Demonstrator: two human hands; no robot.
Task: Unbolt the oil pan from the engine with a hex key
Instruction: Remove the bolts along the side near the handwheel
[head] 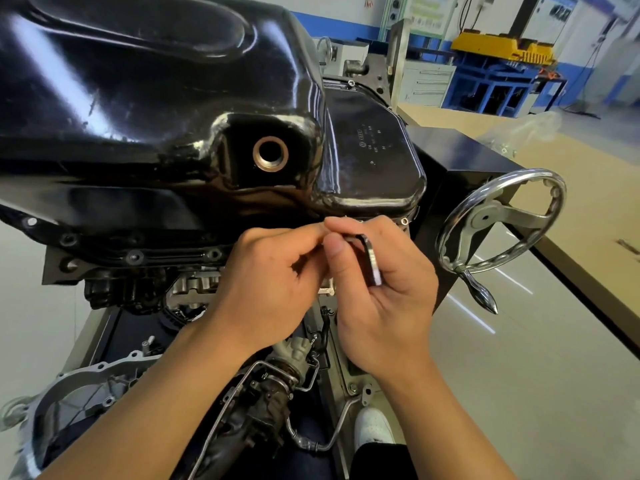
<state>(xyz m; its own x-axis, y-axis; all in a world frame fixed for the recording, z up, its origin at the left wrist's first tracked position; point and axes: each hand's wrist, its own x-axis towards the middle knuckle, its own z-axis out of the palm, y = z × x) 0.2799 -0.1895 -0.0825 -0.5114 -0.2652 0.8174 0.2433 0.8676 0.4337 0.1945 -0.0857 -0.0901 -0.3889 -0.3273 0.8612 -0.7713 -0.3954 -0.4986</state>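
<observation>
The glossy black oil pan (145, 109) fills the upper left, bolted upside down on the engine, with an open brass drain hole (270, 154) facing me. Several bolts (134, 257) sit along its flange at the lower left. A black L-shaped hex key (372, 261) is held at the flange's near right edge. My right hand (381, 292) pinches its bend between thumb and fingers, the short arm hanging down. My left hand (273, 282) pinches the key's long arm at the fingertips, right against the flange. The key's tip and the bolt under it are hidden by my fingers.
A chrome handwheel (498, 220) of the engine stand sticks out at the right, close to my right hand. Below my arms lie pipes and engine parts (277, 382). A cardboard-covered bench (571, 174) runs along the right. My white shoe (372, 427) shows on the floor.
</observation>
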